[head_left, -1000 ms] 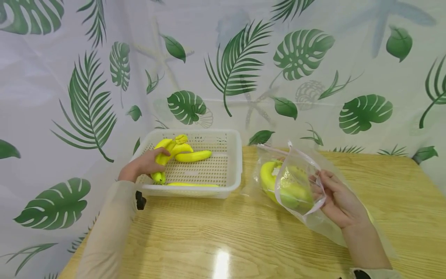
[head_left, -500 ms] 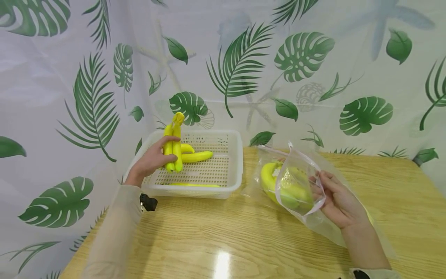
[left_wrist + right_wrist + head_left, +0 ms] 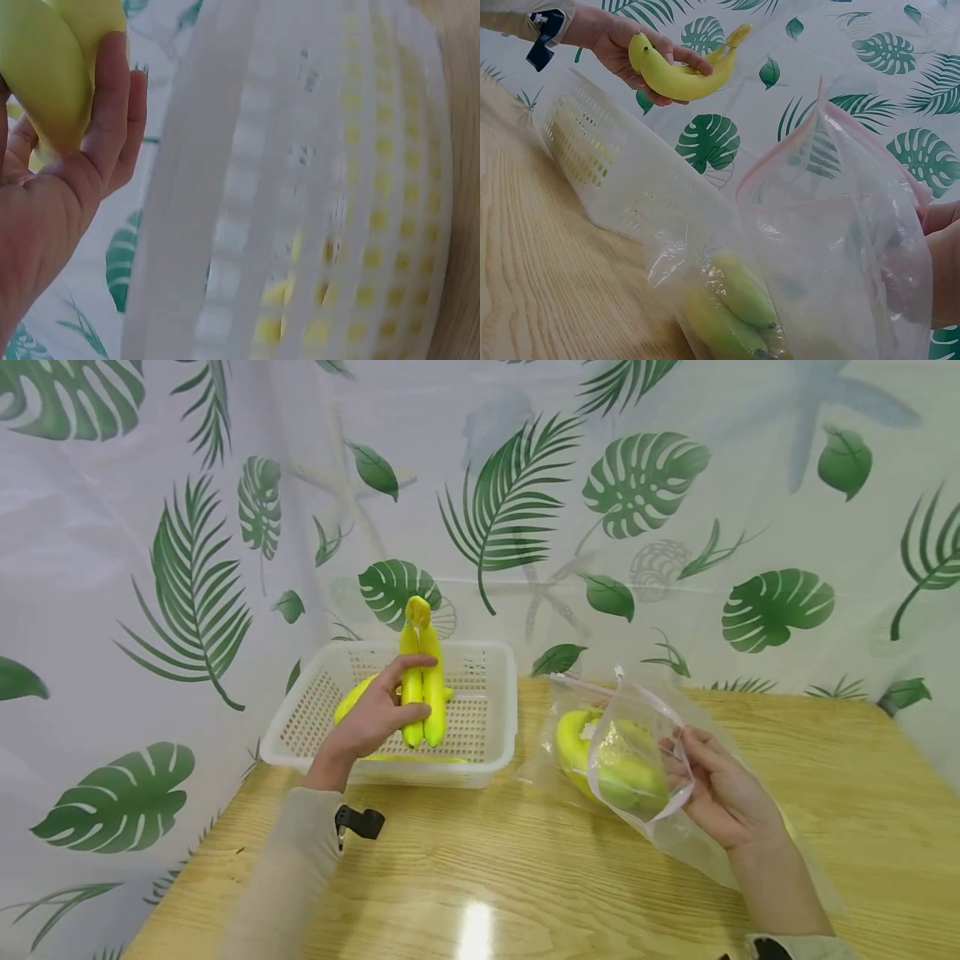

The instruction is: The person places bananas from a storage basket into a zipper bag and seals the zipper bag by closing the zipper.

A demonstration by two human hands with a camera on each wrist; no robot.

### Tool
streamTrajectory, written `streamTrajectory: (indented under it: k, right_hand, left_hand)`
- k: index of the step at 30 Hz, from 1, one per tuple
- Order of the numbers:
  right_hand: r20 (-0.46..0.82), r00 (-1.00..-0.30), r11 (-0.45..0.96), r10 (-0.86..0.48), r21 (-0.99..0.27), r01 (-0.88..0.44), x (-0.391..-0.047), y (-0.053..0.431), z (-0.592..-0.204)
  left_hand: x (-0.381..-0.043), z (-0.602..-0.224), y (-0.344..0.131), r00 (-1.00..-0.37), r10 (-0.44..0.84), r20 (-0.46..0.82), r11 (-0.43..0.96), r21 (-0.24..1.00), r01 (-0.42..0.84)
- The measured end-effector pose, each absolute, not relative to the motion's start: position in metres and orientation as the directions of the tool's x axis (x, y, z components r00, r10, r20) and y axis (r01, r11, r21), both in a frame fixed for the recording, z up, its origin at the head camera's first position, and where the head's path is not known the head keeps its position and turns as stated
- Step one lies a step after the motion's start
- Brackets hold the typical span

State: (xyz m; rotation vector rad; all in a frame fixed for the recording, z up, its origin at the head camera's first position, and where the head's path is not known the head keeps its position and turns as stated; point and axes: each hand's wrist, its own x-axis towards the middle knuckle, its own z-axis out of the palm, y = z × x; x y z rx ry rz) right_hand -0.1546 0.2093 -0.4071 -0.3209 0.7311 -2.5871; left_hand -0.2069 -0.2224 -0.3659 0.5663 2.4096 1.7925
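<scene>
Bananas (image 3: 434, 687), a joined pair, hang above the basket (image 3: 501, 718) in your left hand (image 3: 378, 714), its grip curled around their middle, probably to keep both together. Right of the basket, your right hand (image 3: 731, 797) pinches the plastic bag (image 3: 817, 247) by its edge, seemingly holding its mouth open; bagged fruit (image 3: 572, 747) beside the basket perhaps weighs it down on the tabletop (image 3: 420, 860).

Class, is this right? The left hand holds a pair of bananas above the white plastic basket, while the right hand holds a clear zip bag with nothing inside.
Not quite: the clear zip bag has bananas inside, as the right wrist view shows. The left hand holds a pair of bananas above the white plastic basket, and the right hand holds the bag.
</scene>
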Motion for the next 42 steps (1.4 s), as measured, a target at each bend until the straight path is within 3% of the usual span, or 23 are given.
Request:
streamTrajectory:
  k: [5, 12, 15, 20, 23, 32, 36, 42]
  right_hand:
    - [0.116, -0.877, -0.772, -0.466, -0.538, 0.339, -0.154, 0.212, -0.406]
    - [0.128, -0.883, -0.774, -0.451, -0.548, 0.316, -0.152, 0.212, -0.401]
    - [0.113, -0.898, -0.774, -0.424, -0.561, 0.295, -0.151, 0.209, -0.4]
    - [0.062, -0.92, -0.755, -0.387, -0.594, 0.278, -0.148, 0.202, -0.4]
    - [0.043, -0.927, -0.738, -0.372, -0.619, 0.267, -0.147, 0.199, -0.401]
    - [-0.002, -0.948, -0.708, -0.317, -0.665, 0.238, -0.145, 0.194, -0.395]
    - [-0.004, -0.95, -0.704, -0.312, -0.67, 0.234, -0.144, 0.193, -0.394]
    - [-0.024, -0.956, -0.696, -0.292, -0.68, 0.229, -0.143, 0.193, -0.394]
  left_hand:
    - [-0.197, -0.375, -0.185, -0.909, 0.38, 0.172, 0.17, 0.953, 0.252]
    - [-0.187, -0.387, -0.131, -0.881, 0.441, 0.171, 0.237, 0.924, 0.298]
    - [-0.186, -0.39, -0.11, -0.862, 0.474, 0.178, 0.198, 0.933, 0.302]
    - [-0.178, -0.393, -0.077, -0.861, 0.463, 0.211, 0.104, 0.951, 0.29]
    - [-0.172, -0.397, -0.059, -0.861, 0.428, 0.275, 0.099, 0.933, 0.347]
    - [-0.169, -0.414, -0.023, -0.762, 0.259, 0.593, 0.205, 0.737, 0.644]
    - [-0.168, -0.417, -0.018, -0.747, 0.21, 0.631, 0.264, 0.699, 0.664]
    - [-0.167, -0.42, -0.017, -0.707, 0.288, 0.646, 0.375, 0.603, 0.704]
